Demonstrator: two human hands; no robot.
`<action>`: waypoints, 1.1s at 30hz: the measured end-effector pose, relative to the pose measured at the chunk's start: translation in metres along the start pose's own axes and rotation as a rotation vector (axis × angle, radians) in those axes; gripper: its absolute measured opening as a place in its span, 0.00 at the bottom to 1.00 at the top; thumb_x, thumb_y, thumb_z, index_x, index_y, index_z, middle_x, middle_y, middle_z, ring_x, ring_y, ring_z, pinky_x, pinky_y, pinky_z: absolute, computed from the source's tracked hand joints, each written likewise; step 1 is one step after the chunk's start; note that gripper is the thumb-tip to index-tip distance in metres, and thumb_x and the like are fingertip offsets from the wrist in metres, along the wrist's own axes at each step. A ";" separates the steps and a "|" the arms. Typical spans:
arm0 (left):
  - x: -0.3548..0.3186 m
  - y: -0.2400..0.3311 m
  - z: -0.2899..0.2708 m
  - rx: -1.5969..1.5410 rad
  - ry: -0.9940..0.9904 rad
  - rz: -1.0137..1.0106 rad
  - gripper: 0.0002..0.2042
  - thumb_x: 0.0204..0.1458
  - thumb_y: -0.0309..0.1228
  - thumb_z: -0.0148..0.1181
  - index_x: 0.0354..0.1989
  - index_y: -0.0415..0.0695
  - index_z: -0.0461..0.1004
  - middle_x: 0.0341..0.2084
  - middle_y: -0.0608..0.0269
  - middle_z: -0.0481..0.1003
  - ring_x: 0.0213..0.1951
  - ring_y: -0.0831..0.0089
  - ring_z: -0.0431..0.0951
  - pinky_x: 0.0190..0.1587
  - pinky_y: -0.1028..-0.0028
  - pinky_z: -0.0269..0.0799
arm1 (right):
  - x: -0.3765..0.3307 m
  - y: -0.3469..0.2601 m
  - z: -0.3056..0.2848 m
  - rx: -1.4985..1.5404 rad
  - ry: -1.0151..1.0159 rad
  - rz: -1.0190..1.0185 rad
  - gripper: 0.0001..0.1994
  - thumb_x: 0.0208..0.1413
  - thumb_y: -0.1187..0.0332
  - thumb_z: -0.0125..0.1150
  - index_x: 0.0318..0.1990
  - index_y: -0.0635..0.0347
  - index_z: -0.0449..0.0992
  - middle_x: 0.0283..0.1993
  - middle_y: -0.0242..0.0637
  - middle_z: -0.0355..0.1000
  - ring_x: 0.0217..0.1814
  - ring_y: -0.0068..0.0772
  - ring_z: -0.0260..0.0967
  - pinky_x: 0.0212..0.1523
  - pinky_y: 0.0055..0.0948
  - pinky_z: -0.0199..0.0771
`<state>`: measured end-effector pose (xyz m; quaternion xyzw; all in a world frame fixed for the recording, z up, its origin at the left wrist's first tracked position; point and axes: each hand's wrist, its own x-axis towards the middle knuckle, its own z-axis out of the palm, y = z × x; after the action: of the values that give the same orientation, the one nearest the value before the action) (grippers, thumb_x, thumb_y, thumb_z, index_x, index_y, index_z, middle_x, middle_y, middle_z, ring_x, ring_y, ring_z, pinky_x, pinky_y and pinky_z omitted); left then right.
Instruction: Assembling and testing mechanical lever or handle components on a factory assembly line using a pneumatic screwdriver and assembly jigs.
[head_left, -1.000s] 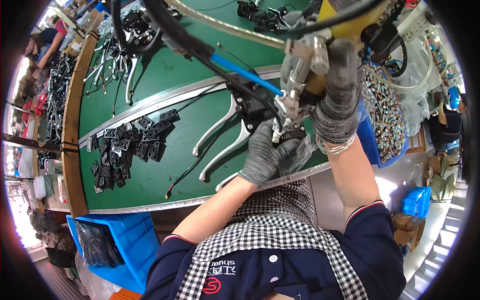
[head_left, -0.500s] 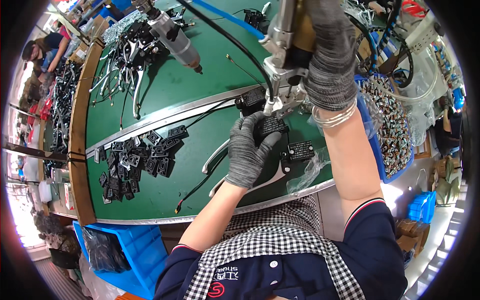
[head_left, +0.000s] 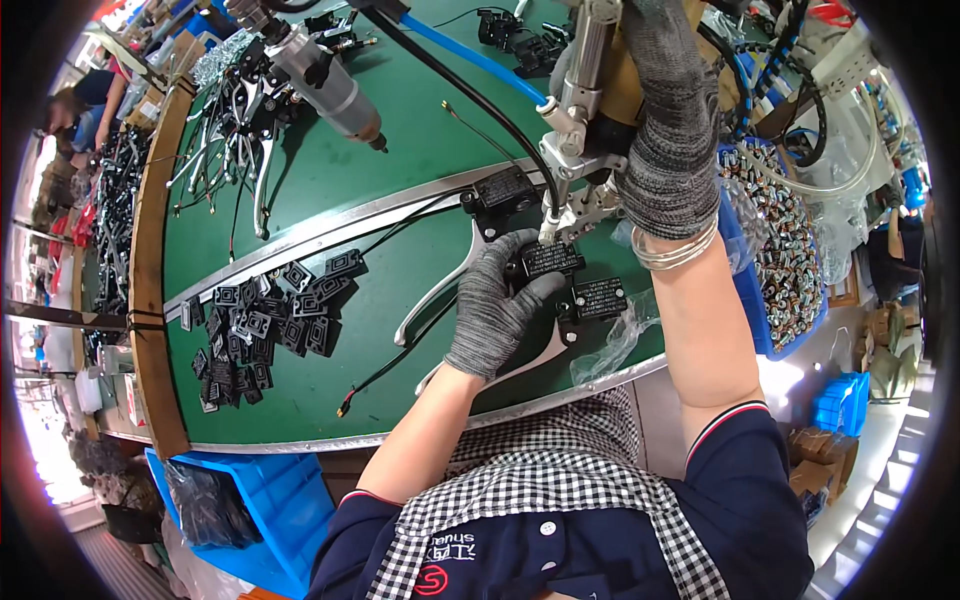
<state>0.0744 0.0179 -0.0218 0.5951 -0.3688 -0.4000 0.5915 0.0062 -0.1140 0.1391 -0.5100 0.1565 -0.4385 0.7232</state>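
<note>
My left hand (head_left: pixel 493 312), in a grey knit glove, is closed round a brake lever (head_left: pixel 553 261) with a black rectangular reservoir on top. Its thumb lies along the near side of the reservoir. My right hand (head_left: pixel 668 130), gloved the same way, is wrapped round an upright power screwdriver (head_left: pixel 590 85) with a metal nozzle and a blue air hose; its fingertips are mostly hidden. The nozzle meets the far edge of the reservoir; whether a screw sits there is hidden. Similar brake levers lie close by, one with its reservoir (head_left: pixel 505 190) beyond, another with its reservoir (head_left: pixel 600 298) to the right.
Black rectangular caps (head_left: pixel 262 325) are heaped on the green table (head_left: pixel 400 160) at left. A second screwdriver (head_left: pixel 325 85) hangs above several levers (head_left: pixel 255 150). A blue bin (head_left: pixel 775 250) of small metal parts stands right, beside clear plastic film (head_left: pixel 615 350). A person (head_left: pixel 95 105) is far left.
The screwdriver nozzle and my right hand have shifted slightly right and toward me. The held brake lever has moved slightly the same way under my left hand. The view has shifted a little.
</note>
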 end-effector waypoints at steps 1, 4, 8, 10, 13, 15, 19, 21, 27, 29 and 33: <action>0.000 -0.001 0.000 0.000 -0.001 -0.001 0.24 0.48 0.26 0.69 0.54 0.37 0.69 0.42 0.56 0.77 0.43 0.72 0.78 0.48 0.73 0.74 | 0.007 0.002 0.001 0.000 0.002 0.000 0.18 0.62 0.54 0.59 0.50 0.59 0.73 0.34 0.30 0.75 0.27 0.19 0.70 0.27 0.18 0.72; 0.000 -0.002 0.000 -0.073 0.002 -0.007 0.25 0.47 0.26 0.69 0.54 0.37 0.69 0.42 0.56 0.77 0.44 0.72 0.78 0.49 0.74 0.74 | 0.005 0.007 -0.004 0.011 -0.019 -0.027 0.18 0.62 0.55 0.59 0.50 0.59 0.73 0.35 0.30 0.75 0.28 0.19 0.70 0.27 0.19 0.72; 0.000 -0.003 0.003 -0.056 0.005 -0.026 0.25 0.46 0.26 0.70 0.54 0.37 0.70 0.42 0.57 0.77 0.43 0.72 0.77 0.49 0.73 0.74 | 0.002 0.014 -0.008 0.019 -0.021 -0.046 0.18 0.62 0.55 0.59 0.50 0.59 0.73 0.35 0.31 0.75 0.28 0.20 0.70 0.28 0.19 0.72; -0.001 -0.004 0.003 -0.107 0.017 -0.039 0.25 0.46 0.26 0.70 0.54 0.37 0.70 0.42 0.57 0.76 0.43 0.72 0.77 0.48 0.73 0.73 | 0.001 0.016 -0.010 0.026 -0.025 -0.052 0.18 0.62 0.55 0.59 0.50 0.59 0.73 0.35 0.31 0.75 0.29 0.20 0.70 0.28 0.19 0.72; 0.004 -0.013 -0.001 0.017 -0.007 0.017 0.24 0.51 0.28 0.68 0.54 0.36 0.67 0.40 0.60 0.78 0.42 0.75 0.77 0.47 0.74 0.74 | -0.003 0.018 -0.013 0.033 -0.027 -0.064 0.18 0.62 0.55 0.59 0.50 0.59 0.73 0.36 0.31 0.75 0.29 0.20 0.70 0.28 0.19 0.72; 0.001 -0.009 0.001 0.073 -0.004 0.037 0.24 0.51 0.27 0.68 0.54 0.36 0.67 0.40 0.60 0.78 0.42 0.75 0.77 0.47 0.74 0.74 | -0.006 0.017 -0.014 0.034 -0.030 -0.069 0.18 0.62 0.56 0.59 0.50 0.59 0.73 0.36 0.31 0.75 0.30 0.20 0.70 0.29 0.19 0.72; 0.001 -0.018 0.002 -0.005 0.032 0.051 0.24 0.49 0.27 0.69 0.53 0.35 0.68 0.40 0.60 0.77 0.42 0.74 0.77 0.46 0.74 0.74 | -0.003 0.020 -0.013 0.051 -0.038 -0.079 0.18 0.62 0.56 0.59 0.50 0.59 0.73 0.36 0.31 0.75 0.30 0.20 0.70 0.29 0.20 0.72; 0.003 -0.019 0.002 0.041 0.026 0.054 0.24 0.48 0.26 0.70 0.53 0.35 0.68 0.40 0.60 0.77 0.42 0.74 0.77 0.46 0.74 0.74 | 0.000 0.021 -0.015 0.053 -0.044 -0.079 0.18 0.62 0.56 0.59 0.50 0.59 0.73 0.37 0.31 0.75 0.31 0.20 0.70 0.29 0.20 0.72; 0.000 -0.007 0.002 0.015 0.056 0.015 0.24 0.45 0.27 0.71 0.51 0.37 0.71 0.39 0.57 0.77 0.40 0.71 0.78 0.46 0.72 0.74 | 0.000 0.010 -0.013 0.022 -0.067 -0.073 0.17 0.62 0.57 0.59 0.50 0.60 0.73 0.37 0.32 0.75 0.32 0.21 0.70 0.30 0.20 0.72; -0.001 -0.008 -0.001 -0.064 0.030 -0.016 0.23 0.46 0.27 0.71 0.51 0.37 0.72 0.38 0.59 0.79 0.40 0.73 0.79 0.46 0.73 0.74 | 0.002 0.014 -0.012 0.033 -0.071 -0.065 0.17 0.62 0.57 0.59 0.50 0.60 0.73 0.37 0.32 0.75 0.32 0.21 0.70 0.30 0.20 0.72; -0.002 -0.004 -0.003 -0.038 -0.020 0.043 0.21 0.47 0.26 0.69 0.51 0.38 0.73 0.38 0.59 0.80 0.39 0.73 0.79 0.46 0.72 0.74 | 0.007 0.023 -0.009 0.053 -0.076 -0.057 0.17 0.62 0.57 0.59 0.51 0.60 0.73 0.38 0.32 0.75 0.33 0.21 0.70 0.31 0.21 0.72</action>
<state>0.0760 0.0209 -0.0261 0.5718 -0.3798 -0.4001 0.6072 0.0152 -0.1228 0.1163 -0.5113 0.1026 -0.4433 0.7291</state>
